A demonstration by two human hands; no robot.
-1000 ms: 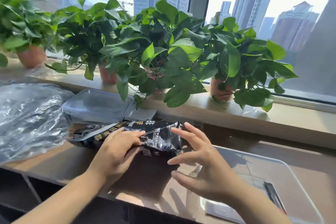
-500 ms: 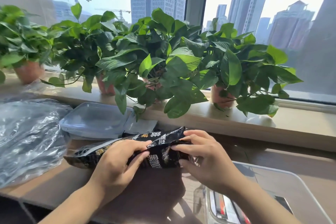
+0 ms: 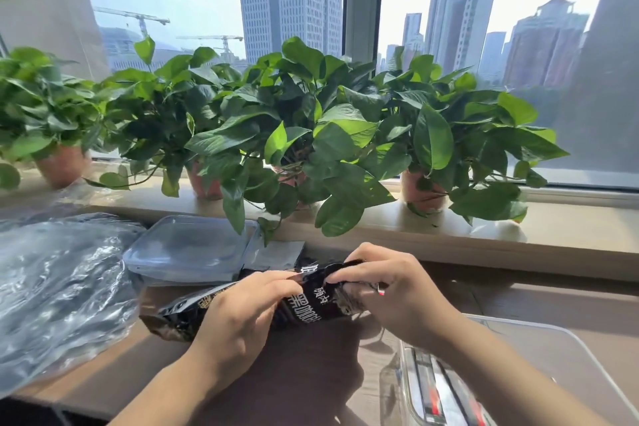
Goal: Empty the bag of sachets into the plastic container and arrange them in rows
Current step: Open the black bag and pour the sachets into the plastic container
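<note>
Two hands are on the bag of sachets (image 3: 304, 308), and both are mine. My left hand (image 3: 238, 318) lies over the middle of it, fingers curled and pinching the glossy black foil just beside the white lettering. My right hand (image 3: 397, 294) grips the bag's crumpled right end, with the fingers bent tight and the thumb tucked beneath, so neither hand is slack. The bag runs lengthways between them over the brown table (image 3: 311, 373), its left end lower and its right end higher. I cannot tell whether its mouth is torn open under my fingers. The plastic container (image 3: 587, 367) sits at the lower right, near my right forearm and apart from the bag, with a few sachets (image 3: 439, 394) lying along its near-left side. Behind the bag rests a shallow clear box (image 3: 190, 249), and a crumpled sheet of clear plastic (image 3: 58, 287) covers the table's left side. Leafy potted plants (image 3: 311, 135) in reddish pots (image 3: 62, 166) line the windowsill (image 3: 449, 235), their leaves hanging over the clear box.
</note>
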